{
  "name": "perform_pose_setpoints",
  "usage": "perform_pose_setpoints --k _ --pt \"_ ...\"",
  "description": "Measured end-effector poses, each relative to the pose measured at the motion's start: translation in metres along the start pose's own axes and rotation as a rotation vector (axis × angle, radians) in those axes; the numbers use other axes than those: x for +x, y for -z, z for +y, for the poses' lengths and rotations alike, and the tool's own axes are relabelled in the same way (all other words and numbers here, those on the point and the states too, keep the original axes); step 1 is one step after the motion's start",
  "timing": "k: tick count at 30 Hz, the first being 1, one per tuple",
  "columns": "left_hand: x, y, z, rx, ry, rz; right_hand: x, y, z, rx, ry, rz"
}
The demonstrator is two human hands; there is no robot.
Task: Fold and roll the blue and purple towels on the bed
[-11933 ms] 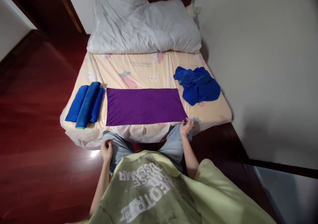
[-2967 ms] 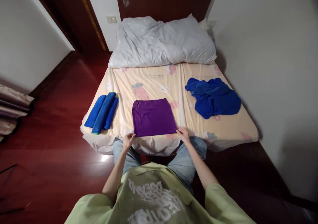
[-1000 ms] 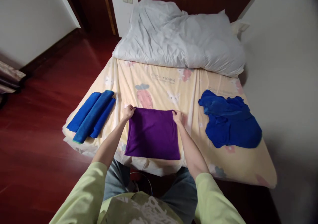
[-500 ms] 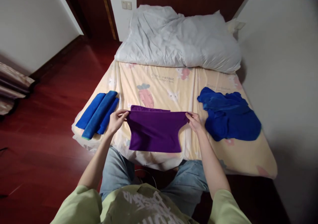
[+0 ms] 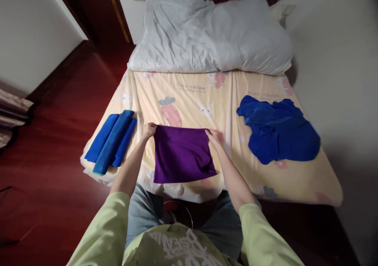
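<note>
A folded purple towel (image 5: 181, 156) lies near the front edge of the bed (image 5: 189, 93). My left hand (image 5: 149, 130) pinches its far left corner. My right hand (image 5: 214, 137) grips its far right corner. Both arms reach forward over the towel's sides. The towel's near right part is slightly rumpled.
Folded blue towels (image 5: 110, 140) lie side by side at the bed's left edge. A crumpled blue towel (image 5: 279, 130) sits on the right. A white duvet (image 5: 206, 34) is heaped at the head of the bed. Red wooden floor lies left, a white wall right.
The long purple towel has been folded into a small rectangle. In the last half second both hands, which held it stretched wide above the bed, moved forward and inward, laying the far edge down.
</note>
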State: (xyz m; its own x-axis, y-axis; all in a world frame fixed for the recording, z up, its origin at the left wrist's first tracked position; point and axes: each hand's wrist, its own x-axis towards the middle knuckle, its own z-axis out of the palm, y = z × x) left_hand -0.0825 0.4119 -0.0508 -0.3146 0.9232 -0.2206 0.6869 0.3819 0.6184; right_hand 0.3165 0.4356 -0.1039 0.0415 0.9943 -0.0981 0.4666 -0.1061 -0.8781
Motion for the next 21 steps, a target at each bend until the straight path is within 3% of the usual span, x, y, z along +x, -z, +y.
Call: perform_pose_setpoints --k 7,12,17,21 --pt "0.01 -0.012 -0.01 0.188 -0.211 0.008 0.016 -0.002 -0.007 -0.075 0.065 -0.102" --pt "0.012 -0.007 -0.005 0.201 -0.088 0.007 0.022 -0.004 -0.018 -0.012 -0.111 -0.203" --pt "0.01 0.001 -0.002 0.062 0.053 -0.03 0.023 -0.006 -0.027 -0.047 -0.135 -0.091" --pt "-0.005 0.011 -0.001 -0.111 0.091 0.02 0.011 0.001 -0.033 0.158 -0.131 -0.019"
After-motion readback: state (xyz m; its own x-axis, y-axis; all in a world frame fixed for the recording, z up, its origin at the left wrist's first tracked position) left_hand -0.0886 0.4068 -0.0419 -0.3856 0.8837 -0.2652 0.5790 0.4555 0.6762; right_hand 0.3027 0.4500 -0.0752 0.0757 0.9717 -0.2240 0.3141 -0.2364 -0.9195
